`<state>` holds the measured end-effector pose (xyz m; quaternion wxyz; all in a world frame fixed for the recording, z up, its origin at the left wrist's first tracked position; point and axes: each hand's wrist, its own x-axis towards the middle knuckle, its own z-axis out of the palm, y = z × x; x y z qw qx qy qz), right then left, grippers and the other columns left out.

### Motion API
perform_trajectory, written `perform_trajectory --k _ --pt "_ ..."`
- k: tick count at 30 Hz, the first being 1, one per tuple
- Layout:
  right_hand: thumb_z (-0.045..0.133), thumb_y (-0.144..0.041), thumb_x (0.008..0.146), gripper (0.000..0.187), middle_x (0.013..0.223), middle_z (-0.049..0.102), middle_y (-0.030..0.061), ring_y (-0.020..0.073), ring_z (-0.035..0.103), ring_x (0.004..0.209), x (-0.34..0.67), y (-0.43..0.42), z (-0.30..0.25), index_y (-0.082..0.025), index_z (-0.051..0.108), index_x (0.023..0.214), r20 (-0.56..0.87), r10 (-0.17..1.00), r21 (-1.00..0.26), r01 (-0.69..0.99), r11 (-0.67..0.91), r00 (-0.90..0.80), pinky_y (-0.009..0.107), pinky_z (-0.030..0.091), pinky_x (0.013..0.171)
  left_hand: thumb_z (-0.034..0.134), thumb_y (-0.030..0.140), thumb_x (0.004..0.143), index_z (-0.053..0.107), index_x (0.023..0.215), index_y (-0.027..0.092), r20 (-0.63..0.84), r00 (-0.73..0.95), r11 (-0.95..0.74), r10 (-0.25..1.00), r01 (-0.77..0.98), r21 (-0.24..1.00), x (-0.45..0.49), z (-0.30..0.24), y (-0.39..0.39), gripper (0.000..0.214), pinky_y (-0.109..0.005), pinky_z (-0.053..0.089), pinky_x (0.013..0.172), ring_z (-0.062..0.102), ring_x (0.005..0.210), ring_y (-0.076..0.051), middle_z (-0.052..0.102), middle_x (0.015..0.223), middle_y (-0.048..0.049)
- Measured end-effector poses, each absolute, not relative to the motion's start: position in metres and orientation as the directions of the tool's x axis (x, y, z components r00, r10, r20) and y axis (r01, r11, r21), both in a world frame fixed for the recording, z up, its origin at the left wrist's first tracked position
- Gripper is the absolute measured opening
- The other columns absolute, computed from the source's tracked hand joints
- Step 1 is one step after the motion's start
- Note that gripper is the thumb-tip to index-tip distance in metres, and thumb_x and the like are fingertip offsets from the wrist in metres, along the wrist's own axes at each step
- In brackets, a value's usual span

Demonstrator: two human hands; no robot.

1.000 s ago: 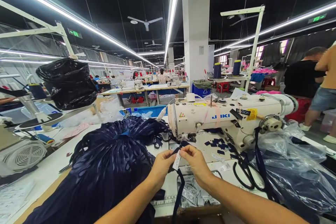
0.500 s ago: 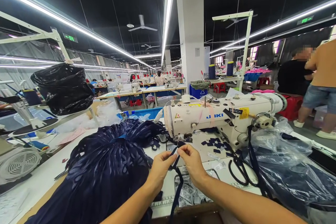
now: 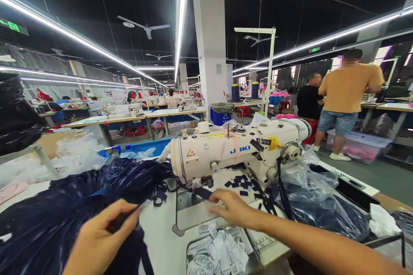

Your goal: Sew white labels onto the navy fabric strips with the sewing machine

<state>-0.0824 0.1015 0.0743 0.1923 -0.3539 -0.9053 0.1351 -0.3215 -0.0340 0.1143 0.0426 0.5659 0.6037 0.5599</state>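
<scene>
Resting flat on the pale bed of the sewing machine (image 3: 238, 150), the right hand (image 3: 232, 208) has its fingers spread and grips nothing, the fingertips touching the end of a navy strap (image 3: 202, 192) that lies just below the needle end. At the near edge of the heap of navy strips (image 3: 64, 206) on the table (image 3: 161, 240), the left hand (image 3: 97, 240) is curled, thumb to fingers, around a thin dark strip (image 3: 119, 222). A tray of white labels (image 3: 219, 253) sits just in front of the right wrist.
</scene>
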Motion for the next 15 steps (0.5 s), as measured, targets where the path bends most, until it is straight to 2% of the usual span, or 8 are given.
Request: perform_trajectory --k 1,2,3,4,5,7,10,15 --pt "0.055 -0.019 0.079 0.011 0.092 0.063 0.0051 0.0176 0.058 0.087 -0.074 0.119 0.078 -0.015 0.062 0.088 0.256 0.712 -0.248 0.668 0.702 -0.654 0.024 0.044 0.076 0.061 0.037 0.073 0.063 0.072 0.019 0.817 -0.174 -0.366 0.55 0.829 0.423 -0.327 0.118 -0.028 0.018 -0.024 0.042 0.054 0.052 0.055 -0.013 0.059 0.063 0.0015" --pt "0.052 -0.016 0.08 0.013 0.092 0.063 0.0089 0.0211 0.058 0.089 -0.068 0.136 0.081 -0.013 0.063 0.086 0.271 0.734 -0.16 0.723 0.672 -0.622 0.028 0.044 0.078 0.056 0.028 0.079 0.063 0.078 0.019 0.922 0.087 -0.412 0.377 0.907 0.083 -0.329 0.119 -0.019 0.012 -0.024 0.041 0.056 0.052 0.057 -0.012 0.059 0.066 0.0008" --pt "0.049 -0.011 0.081 0.016 0.092 0.063 0.0126 0.0243 0.058 0.091 -0.064 0.153 0.084 -0.011 0.064 0.087 0.288 0.758 -0.098 0.769 0.632 -0.586 0.033 0.044 0.08 0.051 0.019 0.083 0.061 0.083 0.017 0.912 0.337 -0.424 0.235 0.88 -0.217 -0.327 0.116 -0.006 0.011 -0.024 0.04 0.057 0.052 0.057 -0.011 0.058 0.067 -0.0003" --pt "0.045 -0.006 0.08 0.021 0.093 0.063 0.0154 0.0268 0.057 0.093 -0.061 0.168 0.085 -0.009 0.064 0.089 0.305 0.78 -0.063 0.805 0.59 -0.547 0.037 0.043 0.082 0.047 0.011 0.084 0.06 0.084 0.013 0.836 0.527 -0.445 0.153 0.792 -0.418 -0.321 0.111 0.008 0.013 -0.025 0.039 0.055 0.05 0.057 -0.011 0.057 0.065 -0.0012" --pt "0.041 -0.003 0.08 0.026 0.093 0.062 0.0171 0.0281 0.056 0.095 -0.061 0.181 0.084 -0.009 0.064 0.093 0.321 0.793 -0.021 0.833 0.553 -0.518 0.039 0.041 0.084 0.043 0.005 0.083 0.058 0.084 0.01 0.757 0.64 -0.488 0.131 0.706 -0.513 -0.313 0.102 0.024 0.015 -0.026 0.037 0.053 0.048 0.055 -0.012 0.055 0.062 -0.002" --pt "0.037 0.001 0.078 0.035 0.097 0.062 0.0174 0.0289 0.053 0.101 -0.062 0.202 0.08 -0.01 0.063 0.1 0.347 0.804 0.06 0.867 0.494 -0.482 0.042 0.038 0.089 0.035 0.002 0.085 0.055 0.071 0.009 0.673 0.726 -0.56 0.141 0.619 -0.551 -0.295 0.081 0.054 0.025 -0.027 0.032 0.049 0.043 0.05 -0.012 0.051 0.056 -0.0017" --pt "0.041 0.0 0.076 0.04 0.106 0.06 0.0142 0.0302 0.046 0.111 -0.066 0.225 0.067 -0.015 0.061 0.107 0.372 0.801 0.164 0.883 0.44 -0.469 0.042 0.034 0.095 0.024 0.004 0.088 0.051 0.064 0.012 0.605 0.759 -0.639 0.24 0.593 -0.49 -0.277 0.049 0.083 0.037 -0.028 0.031 0.05 0.042 0.051 -0.013 0.051 0.058 -0.0029" --pt "0.041 -0.004 0.079 0.041 0.108 0.06 0.0123 0.0311 0.045 0.11 -0.067 0.246 0.054 -0.016 0.057 0.114 0.37 0.791 0.285 0.87 0.403 -0.487 0.046 0.033 0.095 0.028 0.006 0.086 0.051 0.065 0.013 0.504 0.749 -0.663 0.43 0.641 -0.387 -0.286 0.022 0.085 0.032 -0.029 0.029 0.052 0.04 0.052 -0.014 0.051 0.061 -0.0025"
